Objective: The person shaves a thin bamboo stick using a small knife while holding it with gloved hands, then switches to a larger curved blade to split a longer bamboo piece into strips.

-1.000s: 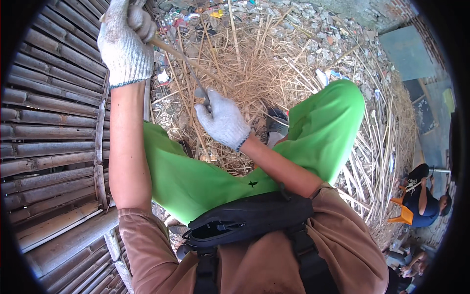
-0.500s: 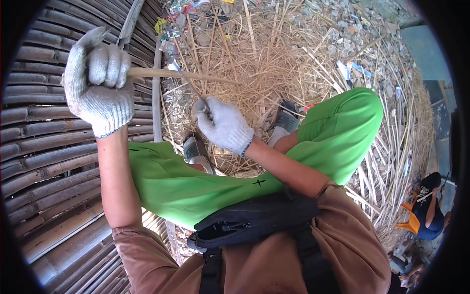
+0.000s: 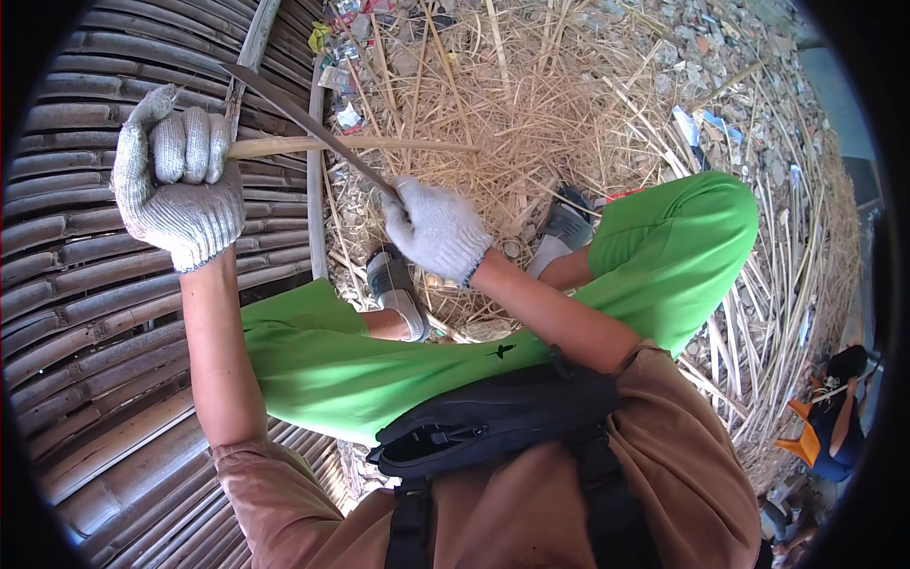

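My left hand (image 3: 180, 180), in a white knit glove, is wrapped round one end of a pale bamboo strip (image 3: 398, 144). The strip points right, over the straw-covered ground. In my right hand (image 3: 436, 230), also gloved, is a knife (image 3: 299, 116) with a long dark blade; its handle is hidden in the fist. The blade slants up and left across the strip, its tip beyond the fingers of my left hand. Whether the edge touches the strip I cannot tell.
A bamboo slat platform (image 3: 85, 237) fills the left side. Thin shavings (image 3: 531, 123) and long pale strips (image 3: 758, 284) litter the ground. My legs in green trousers (image 3: 664, 256) are bent below my hands. Another person (image 3: 839, 417) sits by an orange chair at the far right.
The knife blade has turned and now shows its broad side, reaching farther up and left. My left hand has shifted slightly left and down with the bamboo strip.
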`<state>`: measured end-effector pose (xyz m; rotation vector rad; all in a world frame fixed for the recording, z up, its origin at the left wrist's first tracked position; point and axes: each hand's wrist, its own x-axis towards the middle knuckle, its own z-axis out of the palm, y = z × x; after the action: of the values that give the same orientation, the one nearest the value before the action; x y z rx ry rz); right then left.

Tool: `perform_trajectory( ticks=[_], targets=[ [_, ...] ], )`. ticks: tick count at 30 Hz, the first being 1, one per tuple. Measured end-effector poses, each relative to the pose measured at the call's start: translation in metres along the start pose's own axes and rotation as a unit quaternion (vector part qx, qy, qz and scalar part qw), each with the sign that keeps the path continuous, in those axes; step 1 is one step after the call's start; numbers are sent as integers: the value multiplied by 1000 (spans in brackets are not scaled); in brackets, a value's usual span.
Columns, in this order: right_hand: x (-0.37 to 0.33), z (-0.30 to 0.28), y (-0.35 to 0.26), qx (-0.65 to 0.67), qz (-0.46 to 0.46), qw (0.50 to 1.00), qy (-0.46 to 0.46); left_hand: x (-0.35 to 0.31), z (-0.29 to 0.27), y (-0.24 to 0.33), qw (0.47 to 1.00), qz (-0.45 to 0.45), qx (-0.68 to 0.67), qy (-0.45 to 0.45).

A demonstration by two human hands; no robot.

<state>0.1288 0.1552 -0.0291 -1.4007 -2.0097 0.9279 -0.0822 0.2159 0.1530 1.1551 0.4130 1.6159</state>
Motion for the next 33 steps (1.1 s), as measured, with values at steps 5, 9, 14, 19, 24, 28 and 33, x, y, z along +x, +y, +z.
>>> perform_trajectory(
  ticks=[5,9,14,19,24,28,33],
  targets=[
    [-8,54,148,34,181,982,-28,17,12,-4,993,31,45,102],
    [-3,34,101,117,202,970,-69,4,-2,-4,982,64,28,178],
    [1,21,12,40,11,998,-47,2,-7,-1,955,98,72,271],
    [-7,44,97,17,208,974,-89,-2,-12,3,932,89,91,340],
    [-16,52,142,42,239,966,-85,-9,-17,1,923,98,109,356],
    [-10,52,69,76,160,981,-84,1,-13,-2,905,105,124,392],
    [-12,37,75,0,184,975,-124,2,-5,-2,892,102,138,417]
  ],
)
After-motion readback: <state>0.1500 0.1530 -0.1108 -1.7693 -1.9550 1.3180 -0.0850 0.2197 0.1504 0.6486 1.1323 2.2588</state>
